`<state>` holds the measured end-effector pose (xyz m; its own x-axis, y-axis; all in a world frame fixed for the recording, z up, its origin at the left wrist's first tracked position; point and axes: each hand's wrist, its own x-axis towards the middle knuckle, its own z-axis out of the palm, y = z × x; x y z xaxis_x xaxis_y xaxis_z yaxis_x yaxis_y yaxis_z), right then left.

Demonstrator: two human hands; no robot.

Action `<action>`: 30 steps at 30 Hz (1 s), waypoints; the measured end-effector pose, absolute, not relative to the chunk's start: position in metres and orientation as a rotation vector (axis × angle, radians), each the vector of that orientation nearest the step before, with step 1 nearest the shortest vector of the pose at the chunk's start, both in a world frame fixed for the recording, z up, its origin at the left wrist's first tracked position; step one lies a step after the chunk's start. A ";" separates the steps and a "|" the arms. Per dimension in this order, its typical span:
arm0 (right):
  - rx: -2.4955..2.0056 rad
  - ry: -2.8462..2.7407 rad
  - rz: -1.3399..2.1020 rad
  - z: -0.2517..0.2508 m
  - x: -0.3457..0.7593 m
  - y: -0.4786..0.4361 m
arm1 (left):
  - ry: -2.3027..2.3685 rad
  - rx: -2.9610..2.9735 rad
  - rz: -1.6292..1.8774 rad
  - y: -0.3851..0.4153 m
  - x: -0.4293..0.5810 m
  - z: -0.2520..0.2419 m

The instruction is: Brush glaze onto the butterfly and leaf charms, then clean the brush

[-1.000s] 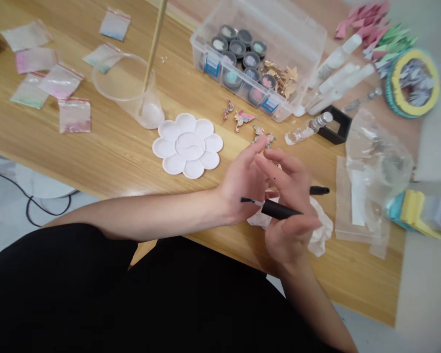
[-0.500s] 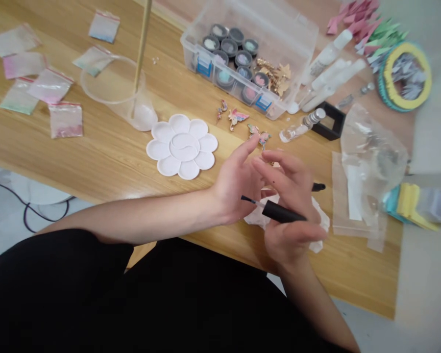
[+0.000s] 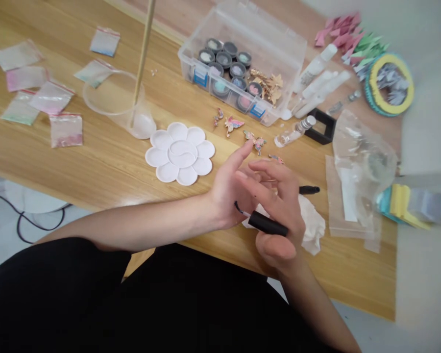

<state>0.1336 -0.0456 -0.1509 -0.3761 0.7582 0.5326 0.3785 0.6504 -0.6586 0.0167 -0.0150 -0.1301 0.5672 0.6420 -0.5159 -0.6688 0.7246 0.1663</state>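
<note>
My right hand (image 3: pixel 279 206) is closed on a small applicator brush (image 3: pixel 266 224) with a black cap-like handle and a dark bristle tip. The tip points left and lies over the palm of my left hand (image 3: pixel 224 196). That hand is turned palm up with its thumb stretched out, and my right hand hides most of its other fingers. Beyond the thumb lies a butterfly charm (image 3: pixel 255 142) in pink and green. A pink winged charm (image 3: pixel 233 125) and a smaller charm (image 3: pixel 218 116) lie left of it. Under my right hand is a crumpled white tissue (image 3: pixel 312 225).
A white flower-shaped palette (image 3: pixel 182 153) sits left of my hands, near a clear plastic cup (image 3: pixel 110 113) with a stick. Behind stands a clear box (image 3: pixel 220 93) with small pots. Small bags (image 3: pixel 66 130) lie left; a glass bottle (image 3: pixel 294 132) and black frame (image 3: pixel 325 130) lie right.
My right hand and the brush have shifted left, further over my left palm. The bristle tip now points more upward. The whole view has shifted slightly.
</note>
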 end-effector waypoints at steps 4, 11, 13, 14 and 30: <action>-0.884 -1.930 0.613 -0.150 0.135 -0.046 | 0.590 -0.051 0.782 -0.014 0.018 -0.128; -0.993 -1.948 0.658 -0.146 0.138 -0.047 | 0.601 -0.015 0.784 -0.016 0.021 -0.128; -1.002 -1.940 0.654 -0.145 0.137 -0.048 | 0.601 -0.017 0.790 -0.017 0.021 -0.128; -1.005 -1.938 0.649 -0.145 0.137 -0.048 | 0.589 -0.015 0.799 -0.018 0.021 -0.129; -1.053 -1.604 0.555 -0.135 0.167 -0.028 | 0.605 0.037 0.774 -0.016 0.023 -0.136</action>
<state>0.1669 -0.0276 -0.1350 -0.0206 0.8513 0.5243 0.3453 0.4982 -0.7953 0.0231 -0.0162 -0.1364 0.5548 0.6656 -0.4992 -0.6450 0.7231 0.2472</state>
